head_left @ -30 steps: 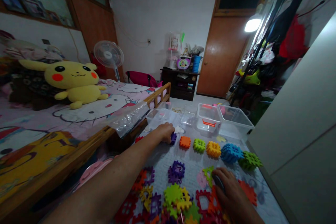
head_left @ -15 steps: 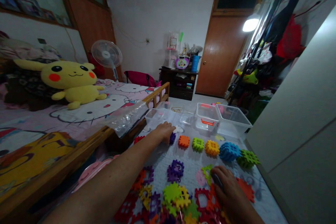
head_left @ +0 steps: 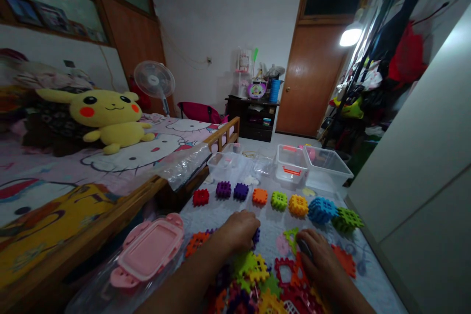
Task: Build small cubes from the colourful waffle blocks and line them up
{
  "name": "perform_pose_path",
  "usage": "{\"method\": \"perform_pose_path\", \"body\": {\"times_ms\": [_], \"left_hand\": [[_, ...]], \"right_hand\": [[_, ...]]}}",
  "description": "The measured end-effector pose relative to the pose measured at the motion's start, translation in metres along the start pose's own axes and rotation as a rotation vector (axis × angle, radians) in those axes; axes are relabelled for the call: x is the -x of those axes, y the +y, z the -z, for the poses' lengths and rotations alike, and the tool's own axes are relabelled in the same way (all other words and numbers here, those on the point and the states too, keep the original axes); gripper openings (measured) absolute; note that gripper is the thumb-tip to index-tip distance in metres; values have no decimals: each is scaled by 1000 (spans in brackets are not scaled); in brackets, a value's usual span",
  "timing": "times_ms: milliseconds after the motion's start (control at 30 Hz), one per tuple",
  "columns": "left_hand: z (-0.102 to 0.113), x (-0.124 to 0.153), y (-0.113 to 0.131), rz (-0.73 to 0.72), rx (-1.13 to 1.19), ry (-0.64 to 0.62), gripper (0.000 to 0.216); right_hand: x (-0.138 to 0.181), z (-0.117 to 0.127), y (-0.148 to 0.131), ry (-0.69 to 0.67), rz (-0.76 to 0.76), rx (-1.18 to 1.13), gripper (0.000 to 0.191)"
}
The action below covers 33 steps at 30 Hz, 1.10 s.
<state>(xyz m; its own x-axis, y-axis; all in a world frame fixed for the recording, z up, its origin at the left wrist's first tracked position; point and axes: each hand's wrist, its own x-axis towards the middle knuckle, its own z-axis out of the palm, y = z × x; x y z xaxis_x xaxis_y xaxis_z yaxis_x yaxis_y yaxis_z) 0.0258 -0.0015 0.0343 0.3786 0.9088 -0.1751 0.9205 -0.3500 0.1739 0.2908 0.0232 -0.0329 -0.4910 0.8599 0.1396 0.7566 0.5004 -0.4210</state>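
Observation:
A row of small block cubes lies across the mat: a red cube (head_left: 200,197), two purple cubes (head_left: 223,189), then orange (head_left: 259,196), green (head_left: 279,200), yellow (head_left: 298,205), a larger blue one (head_left: 323,209) and a green one (head_left: 346,219). My left hand (head_left: 239,229) is curled over a purple tile (head_left: 255,236) at the edge of the pile of loose coloured tiles (head_left: 257,274). My right hand (head_left: 318,257) rests fingers-down on the red and orange tiles at the pile's right side, next to a light green tile (head_left: 292,238).
A bed with a yellow plush toy (head_left: 108,117) runs along the left, its wooden rail (head_left: 221,135) near the mat. Clear plastic boxes (head_left: 326,167) stand behind the cube row. A pink-lidded container (head_left: 149,248) sits at the lower left. A white cabinet (head_left: 423,171) bounds the right.
My left hand has pulled back from the far end of the cube row to the tile pile, uncovering the red and purple cubes. The right hand stayed put.

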Motion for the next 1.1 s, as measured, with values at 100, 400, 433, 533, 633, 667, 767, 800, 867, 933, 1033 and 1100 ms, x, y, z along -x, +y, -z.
{"method": "perform_pose_path", "body": {"times_ms": [100,400,433,533,633,667,767,800,867,933,1033,1100], "left_hand": [[-8,-2,-5,18,26,3,29],[-12,-3,-17,33,167,81,60],[-12,-1,-19,44,182,107,62],[-16,7,-31,112,223,218,60],[-21,16,-43,178,229,275,55],[-23,18,-46,193,228,277,55],[-27,22,-53,225,236,261,54],[-28,22,-54,227,243,253,55],[-28,25,-54,222,260,240,59],[-25,30,-54,221,276,239,62],[-17,40,-53,248,279,260,57],[-12,45,-54,266,257,252,53]], "right_hand": [[0,-2,2,-12,3,-8,31],[0,-5,10,-7,20,-18,31],[0,-4,9,-7,18,-16,31],[0,-3,7,-4,12,-15,30],[1,-3,5,18,10,-25,30],[1,-4,5,22,10,-27,29],[1,-4,5,16,13,-29,28],[0,-3,6,11,14,-28,28],[-1,-3,6,-1,14,-23,29],[-2,-2,6,-21,12,-17,30],[-2,-1,7,-34,6,-19,31],[-2,-2,8,-25,9,-28,32]]}}
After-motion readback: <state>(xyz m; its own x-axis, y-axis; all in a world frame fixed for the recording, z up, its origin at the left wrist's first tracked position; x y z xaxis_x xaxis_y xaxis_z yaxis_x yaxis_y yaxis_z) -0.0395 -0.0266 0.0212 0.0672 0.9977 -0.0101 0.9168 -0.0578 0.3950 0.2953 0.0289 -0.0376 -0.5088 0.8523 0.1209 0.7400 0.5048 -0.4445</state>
